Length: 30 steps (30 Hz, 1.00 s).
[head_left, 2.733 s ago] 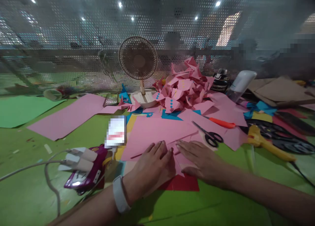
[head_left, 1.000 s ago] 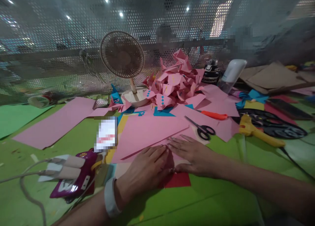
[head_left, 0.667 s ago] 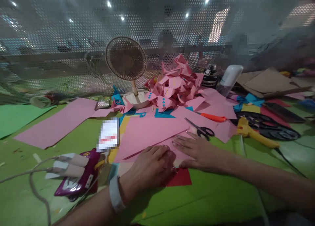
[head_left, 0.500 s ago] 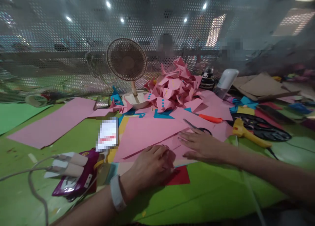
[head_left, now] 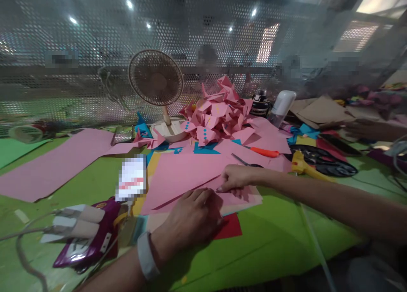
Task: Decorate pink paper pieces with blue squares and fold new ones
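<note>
My left hand [head_left: 190, 218] lies palm down on a pink paper sheet [head_left: 187, 175] at the near middle of the green table [head_left: 273, 249], fingers curled and pressing it down. A white band sits on that wrist. My right hand [head_left: 234, 179] is just beyond it, fingers closed in a pinch on the edge of the same pink sheet. A red sheet [head_left: 230, 226] pokes out beneath the stack. Black scissors [head_left: 246, 162] lie right behind my right hand.
A small fan [head_left: 155, 80] and a heap of folded pink paper pieces [head_left: 219, 112] stand at the back by a perforated screen. A purple power strip [head_left: 92, 237] with plugs lies left. An orange cutter [head_left: 265, 152], a yellow glue gun [head_left: 305, 167] and another person's hand [head_left: 365, 129] are right.
My right hand was flat on the pink paper beside the left; it has since slid away toward the scissors and closed into a pinch on the sheet's edge. The left hand stays pressing.
</note>
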### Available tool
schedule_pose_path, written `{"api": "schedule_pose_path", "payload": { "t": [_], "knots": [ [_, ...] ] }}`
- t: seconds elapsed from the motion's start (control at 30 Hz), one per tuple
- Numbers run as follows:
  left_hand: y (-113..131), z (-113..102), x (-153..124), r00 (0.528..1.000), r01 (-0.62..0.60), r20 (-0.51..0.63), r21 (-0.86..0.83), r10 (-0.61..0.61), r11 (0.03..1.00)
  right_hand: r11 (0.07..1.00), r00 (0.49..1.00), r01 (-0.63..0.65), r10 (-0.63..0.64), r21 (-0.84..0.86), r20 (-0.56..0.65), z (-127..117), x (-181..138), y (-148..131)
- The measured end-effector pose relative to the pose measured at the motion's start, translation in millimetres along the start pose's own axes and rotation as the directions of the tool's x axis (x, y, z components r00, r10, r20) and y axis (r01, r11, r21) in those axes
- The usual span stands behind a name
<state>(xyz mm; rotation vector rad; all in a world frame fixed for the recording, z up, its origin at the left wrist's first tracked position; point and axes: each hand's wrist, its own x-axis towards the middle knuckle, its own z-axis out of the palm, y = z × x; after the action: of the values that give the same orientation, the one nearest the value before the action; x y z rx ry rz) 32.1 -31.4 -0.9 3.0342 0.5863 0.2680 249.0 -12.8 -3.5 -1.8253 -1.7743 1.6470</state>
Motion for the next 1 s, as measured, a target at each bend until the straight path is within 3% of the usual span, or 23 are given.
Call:
{"api": "schedule_pose_path", "payload": {
  "t": [0.2,0.37,0.67,1.0],
  "knots": [
    [1.4,-3.1,0.7,1.0,-0.011,-0.017,-0.006,0.011,1.0,0.998,0.998,-0.066,0.066,0.003,-0.021,-17.2,-12.0,15.2],
    [3.2,-3.9,0.3,0.999,-0.024,-0.024,0.003,0.024,1.0,0.993,0.992,-0.115,0.112,-0.039,-0.062,-30.7,-31.0,9.6],
    [6.9,-10.2,2.2,0.999,-0.029,0.021,0.045,0.028,0.999,0.994,0.993,-0.111,0.112,-0.024,0.046,-16.6,-13.3,2.6],
    [6.0,-7.1,-0.1,0.999,-0.03,-0.015,0.017,0.03,0.999,0.995,0.998,-0.07,0.07,-0.077,0.004,-27.4,-21.4,-2.3]
  ]
}}
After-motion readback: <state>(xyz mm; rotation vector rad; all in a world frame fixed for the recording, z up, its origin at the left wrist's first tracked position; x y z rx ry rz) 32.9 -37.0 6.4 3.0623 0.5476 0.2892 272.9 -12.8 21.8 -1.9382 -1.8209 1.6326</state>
